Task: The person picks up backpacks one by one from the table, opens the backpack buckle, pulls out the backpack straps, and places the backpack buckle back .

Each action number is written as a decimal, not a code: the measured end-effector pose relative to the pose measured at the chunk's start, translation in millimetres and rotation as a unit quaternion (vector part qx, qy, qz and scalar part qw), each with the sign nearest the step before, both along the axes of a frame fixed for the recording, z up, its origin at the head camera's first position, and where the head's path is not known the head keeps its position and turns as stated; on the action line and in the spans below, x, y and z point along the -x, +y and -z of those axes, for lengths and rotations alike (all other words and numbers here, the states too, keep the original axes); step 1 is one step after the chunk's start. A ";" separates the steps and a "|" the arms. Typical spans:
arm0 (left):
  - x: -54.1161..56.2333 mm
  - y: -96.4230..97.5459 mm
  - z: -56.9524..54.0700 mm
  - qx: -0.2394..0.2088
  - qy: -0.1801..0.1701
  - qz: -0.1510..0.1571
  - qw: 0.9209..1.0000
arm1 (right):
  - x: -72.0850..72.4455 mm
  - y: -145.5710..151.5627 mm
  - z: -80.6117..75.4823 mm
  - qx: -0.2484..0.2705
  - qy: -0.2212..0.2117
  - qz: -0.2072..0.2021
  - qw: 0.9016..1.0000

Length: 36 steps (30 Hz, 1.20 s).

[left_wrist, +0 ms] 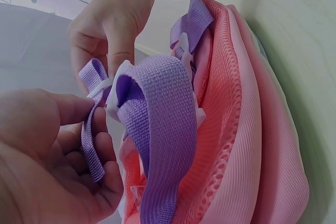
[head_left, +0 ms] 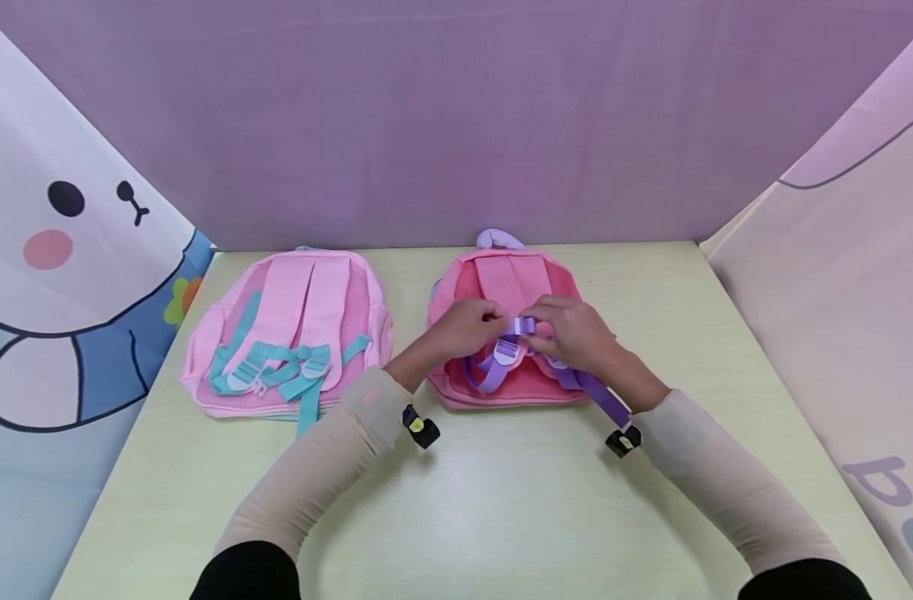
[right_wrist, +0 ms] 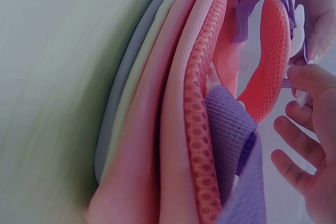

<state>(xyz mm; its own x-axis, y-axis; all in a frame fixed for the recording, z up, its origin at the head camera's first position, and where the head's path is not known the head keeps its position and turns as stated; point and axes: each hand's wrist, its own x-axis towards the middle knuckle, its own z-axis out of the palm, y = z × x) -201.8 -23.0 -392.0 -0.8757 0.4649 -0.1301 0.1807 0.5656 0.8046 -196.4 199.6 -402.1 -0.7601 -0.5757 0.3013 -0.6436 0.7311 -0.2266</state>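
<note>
A small pink backpack lies back side up, its purple carry handle at the far end. Above its shoulder straps, a purple chest strap with a white buckle spans between both hands. The left hand pinches the strap between thumb and fingers, with a loose webbing end hanging over its curled fingers. From the other side, the right hand pinches a white buckle part with thumb and forefinger, its other fingers spread. Whether the buckle halves are joined, I cannot tell.
To the left lies another, lighter pink backpack with turquoise straps. Both bags rest on a pale wooden table. Purple webbing hangs off the near bag beside the right wrist. A purple panel stands behind the table.
</note>
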 end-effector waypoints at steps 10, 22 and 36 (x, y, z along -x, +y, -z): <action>2.3 -5.7 2.7 0.000 -0.020 -0.011 1.000 | 0.1 -0.9 -3.2 0.001 0.005 -0.004 1.000; 0.1 -6.0 2.6 -0.003 -0.016 -0.016 1.000 | 0.8 -2.4 0.5 0.003 -0.002 -0.005 1.000; 2.4 0.8 3.8 0.003 0.006 -0.008 1.000 | 0.6 -3.9 0.1 0.006 0.007 -0.013 1.000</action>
